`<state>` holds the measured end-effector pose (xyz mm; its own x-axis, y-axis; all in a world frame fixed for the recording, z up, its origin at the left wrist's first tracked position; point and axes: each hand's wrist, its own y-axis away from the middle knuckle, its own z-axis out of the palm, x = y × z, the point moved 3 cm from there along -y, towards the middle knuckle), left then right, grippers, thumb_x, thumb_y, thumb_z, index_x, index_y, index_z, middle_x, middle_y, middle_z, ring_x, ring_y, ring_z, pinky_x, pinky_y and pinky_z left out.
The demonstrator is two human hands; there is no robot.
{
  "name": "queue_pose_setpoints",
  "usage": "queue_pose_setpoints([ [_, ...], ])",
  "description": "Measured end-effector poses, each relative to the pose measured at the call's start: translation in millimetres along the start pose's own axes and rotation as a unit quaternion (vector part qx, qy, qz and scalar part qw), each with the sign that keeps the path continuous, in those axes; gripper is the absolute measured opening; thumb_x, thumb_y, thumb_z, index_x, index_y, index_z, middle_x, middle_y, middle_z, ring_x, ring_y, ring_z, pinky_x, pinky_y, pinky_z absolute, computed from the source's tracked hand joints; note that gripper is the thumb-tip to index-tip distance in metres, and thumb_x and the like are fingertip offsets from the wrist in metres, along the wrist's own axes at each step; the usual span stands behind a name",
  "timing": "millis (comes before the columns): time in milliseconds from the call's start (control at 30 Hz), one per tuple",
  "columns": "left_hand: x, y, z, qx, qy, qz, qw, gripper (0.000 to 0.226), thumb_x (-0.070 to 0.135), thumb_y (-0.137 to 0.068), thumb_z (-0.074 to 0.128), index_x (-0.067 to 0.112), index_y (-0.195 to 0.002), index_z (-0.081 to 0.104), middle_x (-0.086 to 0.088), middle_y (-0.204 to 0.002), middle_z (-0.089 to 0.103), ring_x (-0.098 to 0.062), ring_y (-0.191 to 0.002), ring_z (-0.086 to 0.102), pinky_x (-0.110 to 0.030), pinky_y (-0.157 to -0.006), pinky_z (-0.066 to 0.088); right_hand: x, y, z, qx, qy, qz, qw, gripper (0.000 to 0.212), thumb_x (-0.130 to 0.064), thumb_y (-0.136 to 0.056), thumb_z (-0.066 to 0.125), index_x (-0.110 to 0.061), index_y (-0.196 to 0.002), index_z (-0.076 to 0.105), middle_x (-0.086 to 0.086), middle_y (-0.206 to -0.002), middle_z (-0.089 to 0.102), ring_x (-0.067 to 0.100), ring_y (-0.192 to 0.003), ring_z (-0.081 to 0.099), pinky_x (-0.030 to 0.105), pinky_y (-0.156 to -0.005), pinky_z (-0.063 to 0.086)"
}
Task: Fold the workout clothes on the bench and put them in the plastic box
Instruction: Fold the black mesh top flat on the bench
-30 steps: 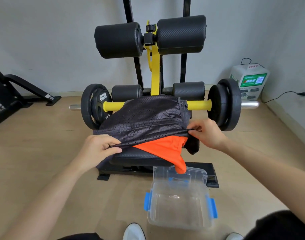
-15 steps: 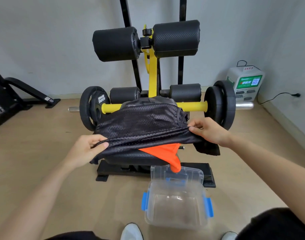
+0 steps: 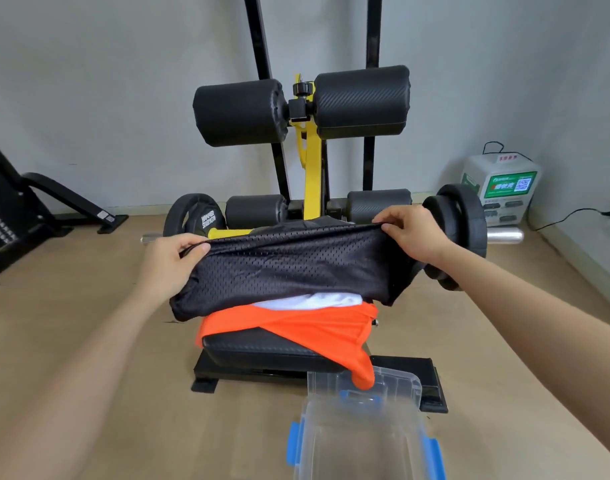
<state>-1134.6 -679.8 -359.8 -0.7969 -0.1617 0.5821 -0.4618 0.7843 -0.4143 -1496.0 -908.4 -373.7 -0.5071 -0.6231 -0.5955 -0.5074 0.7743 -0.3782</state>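
A black mesh garment (image 3: 289,268) is stretched between my hands above the padded black bench (image 3: 262,348). My left hand (image 3: 172,258) pinches its left edge and my right hand (image 3: 414,233) grips its right edge, both raised over the bench. The garment hangs folded over. Under it lie a white garment (image 3: 314,301) and an orange garment (image 3: 296,323), whose corner droops off the bench front onto the rim of the clear plastic box (image 3: 362,431) with blue latches on the floor.
Black foam rollers (image 3: 237,112) on a yellow post (image 3: 312,174) rise behind the bench. A barbell with weight plates (image 3: 462,230) crosses behind it. A white charging station (image 3: 500,188) stands by the right wall, black equipment (image 3: 5,216) at far left.
Both hands have lifted the near edge of the black garment up and away from me, folding it over. The white garment and more of the orange one now show.
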Motion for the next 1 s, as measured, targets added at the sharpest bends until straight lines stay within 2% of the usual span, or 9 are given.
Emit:
queue_pose_setpoints([
  [133,-18,-28,12,0.001,-0.034,-0.023,0.999,0.017,0.025,-0.094,0.069,0.018,-0.107,0.077,-0.001,-0.104,0.076,-0.021,-0.098,0.068,-0.039,-0.087,0.054,5,-29,16,-0.003,0.003,0.024,1.0,0.025,-0.002,-0.095,0.055,-0.016,-0.105,0.073,0.001,-0.105,0.072,0.012,-0.094,0.061,0.025,-0.09,0.046],
  [267,-21,-38,24,0.055,-0.097,-0.06,0.992,0.019,0.025,-0.094,0.064,0.029,-0.111,0.072,0.005,-0.101,0.076,-0.021,-0.099,0.069,-0.043,-0.081,0.057,15,-39,35,0.02,0.002,0.046,0.999,0.036,0.006,-0.093,0.049,-0.016,-0.113,0.071,0.002,-0.112,0.072,0.018,-0.107,0.065,0.035,-0.1,0.05],
  [367,-2,-27,38,0.079,-0.154,-0.002,0.985,0.026,0.022,-0.09,0.065,0.025,-0.115,0.071,-0.002,-0.106,0.073,-0.03,-0.099,0.066,-0.046,-0.081,0.054,26,-29,39,0.015,-0.009,0.072,0.997,0.034,0.003,-0.093,0.053,-0.014,-0.118,0.069,0.001,-0.118,0.07,0.018,-0.113,0.062,0.03,-0.099,0.047],
  [433,18,-12,53,0.04,-0.131,0.051,0.989,0.024,0.022,-0.09,0.067,0.024,-0.113,0.073,-0.002,-0.11,0.072,-0.03,-0.102,0.063,-0.047,-0.086,0.051,36,-14,39,0.002,-0.035,0.094,0.995,0.028,-0.002,-0.093,0.059,-0.014,-0.116,0.069,-0.001,-0.115,0.069,0.016,-0.108,0.062,0.028,-0.094,0.047],
  [533,46,15,79,-0.057,-0.065,0.108,0.99,0.023,0.028,-0.092,0.066,0.027,-0.114,0.073,0.006,-0.119,0.069,-0.021,-0.111,0.059,-0.043,-0.097,0.047,47,18,40,-0.011,-0.087,0.135,0.987,0.021,-0.008,-0.09,0.067,-0.013,-0.111,0.069,-0.001,-0.104,0.068,0.015,-0.096,0.064,0.032,-0.091,0.051],
  [667,71,44,109,-0.163,-0.082,0.117,0.976,0.042,0.048,-0.089,0.051,0.035,-0.125,0.068,0.013,-0.138,0.058,-0.018,-0.132,0.045,-0.043,-0.105,0.035,53,65,49,-0.063,-0.131,0.16,0.976,0.032,-0.017,-0.082,0.079,-0.018,-0.111,0.067,-0.003,-0.1,0.067,0.009,-0.087,0.065,0.03,-0.081,0.054],
  [833,70,52,116,-0.17,-0.087,0.092,0.977,0.045,0.052,-0.087,0.045,0.037,-0.121,0.07,0.013,-0.141,0.057,-0.018,-0.142,0.037,-0.044,-0.111,0.03,59,90,65,-0.061,-0.024,0.082,0.994,0.046,-0.027,-0.07,0.088,-0.02,-0.112,0.069,-0.002,-0.105,0.055,0.013,-0.088,0.056,0.028,-0.079,0.048],
  [900,68,53,117,-0.17,-0.079,0.089,0.978,0.047,0.056,-0.086,0.044,0.037,-0.12,0.071,0.012,-0.14,0.059,-0.019,-0.142,0.037,-0.046,-0.112,0.032,61,88,72,-0.05,0.0,0.058,0.997,0.041,-0.029,-0.07,0.088,-0.022,-0.106,0.069,-0.001,-0.104,0.055,0.013,-0.089,0.053,0.027,-0.078,0.045],
  [1000,69,57,117,-0.161,-0.07,0.092,0.98,0.054,0.061,-0.084,0.039,0.036,-0.119,0.071,0.012,-0.139,0.06,-0.019,-0.142,0.038,-0.043,-0.111,0.032,65,83,77,-0.036,0.053,0.028,0.998,0.021,-0.025,-0.076,0.081,-0.021,-0.094,0.071,0.003,-0.1,0.059,0.022,-0.095,0.056,0.035,-0.077,0.05],
])
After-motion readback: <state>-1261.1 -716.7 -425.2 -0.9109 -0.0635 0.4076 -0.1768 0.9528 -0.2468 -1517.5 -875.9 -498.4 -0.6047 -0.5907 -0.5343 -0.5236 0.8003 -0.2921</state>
